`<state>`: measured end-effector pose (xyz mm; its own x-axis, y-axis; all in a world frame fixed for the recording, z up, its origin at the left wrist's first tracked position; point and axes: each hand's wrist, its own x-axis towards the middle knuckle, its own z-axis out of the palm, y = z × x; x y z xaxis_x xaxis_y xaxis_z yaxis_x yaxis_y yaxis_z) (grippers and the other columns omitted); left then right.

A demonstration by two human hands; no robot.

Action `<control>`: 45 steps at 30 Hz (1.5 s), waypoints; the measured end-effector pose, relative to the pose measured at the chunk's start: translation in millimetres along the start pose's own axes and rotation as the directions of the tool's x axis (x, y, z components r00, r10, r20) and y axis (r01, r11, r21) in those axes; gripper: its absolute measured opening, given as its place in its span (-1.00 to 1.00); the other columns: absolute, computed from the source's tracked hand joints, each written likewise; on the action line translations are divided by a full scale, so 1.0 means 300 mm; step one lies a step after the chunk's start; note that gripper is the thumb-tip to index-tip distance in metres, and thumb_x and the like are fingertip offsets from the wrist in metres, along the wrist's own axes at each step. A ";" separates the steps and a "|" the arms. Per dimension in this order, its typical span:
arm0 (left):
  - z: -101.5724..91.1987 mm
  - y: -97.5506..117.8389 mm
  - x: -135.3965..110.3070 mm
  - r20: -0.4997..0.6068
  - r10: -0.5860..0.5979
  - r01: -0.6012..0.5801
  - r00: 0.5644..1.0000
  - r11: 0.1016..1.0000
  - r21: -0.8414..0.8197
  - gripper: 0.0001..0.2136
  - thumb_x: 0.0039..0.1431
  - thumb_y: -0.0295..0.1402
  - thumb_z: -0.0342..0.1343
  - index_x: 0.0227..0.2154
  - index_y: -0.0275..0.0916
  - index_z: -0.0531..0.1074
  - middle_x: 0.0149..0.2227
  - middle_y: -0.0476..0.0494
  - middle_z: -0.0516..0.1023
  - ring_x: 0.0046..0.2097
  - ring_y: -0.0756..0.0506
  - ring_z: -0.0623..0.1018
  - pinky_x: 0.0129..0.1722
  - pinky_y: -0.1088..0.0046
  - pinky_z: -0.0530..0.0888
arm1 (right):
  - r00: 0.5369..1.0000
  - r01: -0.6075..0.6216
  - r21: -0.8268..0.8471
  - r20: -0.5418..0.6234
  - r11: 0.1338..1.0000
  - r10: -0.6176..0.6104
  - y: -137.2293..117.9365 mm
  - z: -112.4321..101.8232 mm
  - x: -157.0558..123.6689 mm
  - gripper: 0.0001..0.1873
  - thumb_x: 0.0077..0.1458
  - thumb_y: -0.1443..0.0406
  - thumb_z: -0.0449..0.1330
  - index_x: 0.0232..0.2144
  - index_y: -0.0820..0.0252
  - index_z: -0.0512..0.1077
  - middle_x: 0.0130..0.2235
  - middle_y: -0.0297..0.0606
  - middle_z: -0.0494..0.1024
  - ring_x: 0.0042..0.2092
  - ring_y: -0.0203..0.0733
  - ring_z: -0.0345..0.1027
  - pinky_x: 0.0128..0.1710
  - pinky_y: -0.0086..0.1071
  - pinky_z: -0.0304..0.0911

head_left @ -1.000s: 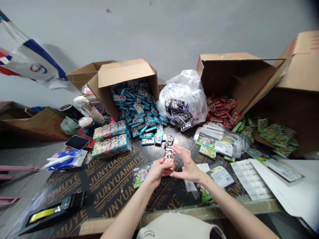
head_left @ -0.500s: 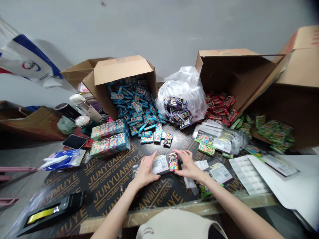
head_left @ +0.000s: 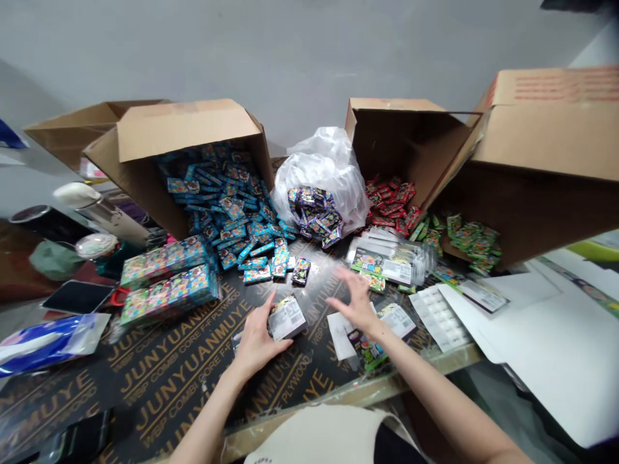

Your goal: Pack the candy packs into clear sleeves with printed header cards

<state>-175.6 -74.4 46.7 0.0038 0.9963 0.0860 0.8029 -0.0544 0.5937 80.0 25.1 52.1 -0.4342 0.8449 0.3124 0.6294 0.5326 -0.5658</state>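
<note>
My left hand (head_left: 256,335) is closed around a small pack (head_left: 286,317) with a white label, held just above the black plywood table (head_left: 184,367). My right hand (head_left: 355,299) hovers to the right of it, fingers spread and holding nothing, slightly blurred. Flat printed bags (head_left: 391,319) lie under and beside the right hand. Behind the hands a loose purple packet (head_left: 301,270) lies near several blue packets (head_left: 232,212) spilling from a tipped cardboard box (head_left: 188,129).
A white plastic bag (head_left: 329,174) holds purple packets. Tipped boxes at right spill red packets (head_left: 391,203) and green packets (head_left: 467,238). A stack of clear bags (head_left: 391,261), filled display boxes (head_left: 164,283), white sheets (head_left: 532,322), a phone (head_left: 77,296) and a flask (head_left: 97,206) stand around.
The red packet that was between my hands is out of sight. My left hand keeps the labelled pack, and my right hand has let go and lifted to the right. The view swung right.
</note>
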 end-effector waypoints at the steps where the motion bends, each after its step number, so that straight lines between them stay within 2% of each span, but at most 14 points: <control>1: 0.005 -0.009 -0.003 0.006 -0.006 0.006 1.000 1.000 0.029 -0.08 -0.24 -0.27 0.22 0.20 -0.18 -0.16 -0.06 -0.18 0.35 -0.02 -0.22 0.35 0.01 0.18 0.23 | 0.990 -0.117 -0.107 -0.096 0.987 0.107 0.058 -0.020 0.003 -0.29 -0.03 0.20 0.14 0.16 0.06 -0.02 0.11 -0.08 0.21 0.15 0.10 -0.04 0.08 0.06 -0.26; 6: 0.032 -0.021 -0.005 0.009 -0.020 0.019 1.000 0.994 0.103 -0.24 -0.25 -0.27 0.23 0.11 -0.16 0.13 -0.06 -0.19 0.36 0.01 -0.25 0.31 0.07 0.11 0.12 | 0.945 -0.328 -0.214 -0.079 0.920 0.319 0.240 -0.097 0.011 -0.36 -0.16 0.36 0.13 0.05 0.08 0.18 -0.16 -0.14 0.40 -0.01 0.11 0.15 0.02 0.15 -0.23; 8: 0.040 0.023 0.013 -0.046 -0.059 0.059 0.997 0.998 -0.010 -0.31 -0.25 -0.19 0.25 0.05 -0.17 0.24 -0.02 -0.22 0.34 0.04 -0.27 0.28 0.07 0.11 0.12 | 0.943 -0.330 0.086 -0.011 0.940 0.332 0.191 -0.097 0.020 -0.32 -0.19 0.30 0.19 0.06 0.08 0.16 -0.22 -0.20 0.42 -0.09 0.03 0.24 0.00 0.06 -0.07; 10: 0.047 0.093 0.038 -0.056 -0.160 0.140 0.985 0.952 -0.271 -0.39 -0.19 -0.12 0.22 -0.01 -0.22 0.31 -0.03 -0.25 0.37 0.00 -0.24 0.33 0.01 0.17 0.21 | 0.936 -0.350 0.499 0.151 0.793 0.318 0.086 -0.076 0.031 -0.28 -0.14 0.22 0.20 0.10 0.04 0.07 -0.25 -0.24 0.43 -0.17 -0.06 0.31 -0.09 -0.07 0.13; 13: 0.054 0.191 0.075 0.216 -0.265 0.336 0.940 0.597 -0.728 -0.58 -0.02 -0.08 0.09 -0.20 -0.31 0.44 -0.23 -0.23 0.50 -0.24 -0.12 0.47 -0.22 0.35 0.36 | 0.906 -0.423 0.823 0.398 0.379 0.145 -0.076 -0.024 0.037 -0.35 -0.03 0.17 0.13 0.11 0.01 0.03 -0.27 -0.27 0.46 -0.24 -0.15 0.37 -0.19 -0.21 0.25; 15: 0.056 0.220 0.088 0.330 -0.270 0.412 0.905 0.357 -0.838 -0.64 -0.03 -0.09 0.11 -0.36 -0.35 0.48 -0.38 -0.19 0.52 -0.37 -0.06 0.48 -0.33 0.44 0.37 | 0.900 -0.433 0.860 0.428 0.270 0.079 -0.135 0.009 0.031 -0.40 -0.01 0.17 0.12 0.09 0.02 0.07 -0.24 -0.26 0.46 -0.19 -0.15 0.37 -0.16 -0.23 0.24; 17: 0.054 0.220 0.089 0.306 -0.323 0.400 0.895 0.283 -0.872 -0.68 -0.09 -0.13 0.18 -0.49 -0.36 0.47 -0.49 -0.13 0.50 -0.45 -0.01 0.44 -0.39 0.49 0.34 | 0.922 -0.386 0.861 0.371 0.331 0.110 -0.148 0.030 0.026 -0.42 -0.02 0.17 0.13 0.07 0.02 0.11 -0.16 -0.23 0.44 -0.10 -0.13 0.32 -0.08 -0.21 0.20; 20: 0.052 0.203 0.077 0.216 -0.394 0.354 0.894 0.322 -0.878 -0.73 -0.14 -0.18 0.23 -0.58 -0.35 0.45 -0.60 -0.01 0.43 -0.53 0.06 0.36 -0.45 0.55 0.28 | 0.973 -0.229 0.754 0.195 0.616 0.124 -0.134 0.033 0.021 -0.26 -0.11 0.15 0.22 0.11 0.01 0.03 0.06 -0.19 0.27 0.10 -0.06 0.11 0.07 -0.14 0.02; 24: 0.060 0.194 0.063 0.160 -0.409 0.330 0.898 0.387 -0.861 -0.73 -0.14 -0.18 0.23 -0.61 -0.34 0.45 -0.65 0.03 0.38 -0.57 0.08 0.30 -0.50 0.56 0.24 | 0.990 0.067 0.425 0.086 0.903 -0.114 -0.142 0.018 0.019 -0.09 -0.29 0.19 0.32 0.13 0.03 0.04 0.14 -0.18 0.17 0.17 0.04 -0.04 0.15 -0.08 -0.20; 32: -0.026 0.075 0.056 0.078 -0.456 0.339 0.887 0.527 -0.779 -0.67 -0.16 -0.18 0.22 -0.34 -0.30 0.51 -0.31 -0.17 0.54 -0.26 -0.11 0.47 -0.25 0.44 0.35 | 0.963 0.127 0.335 0.182 0.934 -0.197 -0.116 0.017 0.011 -0.12 -0.30 0.19 0.31 0.11 0.08 0.06 0.02 -0.15 0.33 0.06 0.04 0.16 0.13 0.01 -0.24; 37: -0.073 0.088 0.039 0.466 -0.152 0.486 0.871 0.391 -0.781 -0.52 -0.28 -0.38 0.31 -0.17 -0.34 0.44 -0.32 -0.18 0.56 -0.33 -0.06 0.51 -0.29 0.44 0.39 | 0.764 0.188 0.538 0.446 0.822 -0.467 -0.142 -0.021 0.060 -0.12 -0.21 0.18 0.30 0.15 0.04 0.03 0.13 -0.19 0.22 0.10 -0.04 0.13 0.11 -0.13 -0.05; 40: -0.052 0.095 0.036 0.473 -0.254 0.533 0.844 0.292 -0.794 -0.54 -0.42 -0.50 0.36 -0.30 -0.37 0.46 -0.40 -0.16 0.56 -0.40 -0.04 0.51 -0.34 0.47 0.40 | 0.970 0.130 0.369 0.143 0.920 -0.194 -0.131 -0.025 0.110 -0.43 0.01 0.24 0.12 0.10 0.05 0.14 0.08 -0.18 0.29 0.07 -0.07 0.17 0.10 -0.10 -0.02; 42: -0.025 0.093 0.042 0.385 -0.420 0.506 0.821 0.225 -0.833 -0.63 -0.40 -0.46 0.36 -0.40 -0.38 0.44 -0.47 -0.13 0.54 -0.48 -0.01 0.50 -0.42 0.50 0.40 | 0.995 0.055 0.264 -0.090 0.963 -0.032 -0.125 -0.012 0.119 -0.42 0.02 0.23 0.11 0.11 0.08 0.11 0.07 -0.15 0.28 0.08 -0.05 0.15 0.10 -0.08 -0.04; 45: 0.022 0.107 0.056 0.317 -0.505 0.456 0.803 0.178 -0.872 -0.66 -0.31 -0.35 0.33 -0.42 -0.33 0.38 -0.49 -0.08 0.52 -0.51 -0.01 0.49 -0.48 0.49 0.41 | 0.989 0.145 0.193 -0.063 0.970 -0.135 -0.153 0.035 0.079 -0.14 -0.17 0.11 0.25 0.15 0.11 0.00 0.12 -0.12 0.20 0.12 0.03 0.05 0.09 -0.08 -0.04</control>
<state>-145.9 -59.0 62.0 -0.2141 0.8484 -0.4842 -0.3751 0.3863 0.8426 34.1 20.1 77.3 -0.4741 0.7665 0.4334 0.4236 0.6300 -0.6509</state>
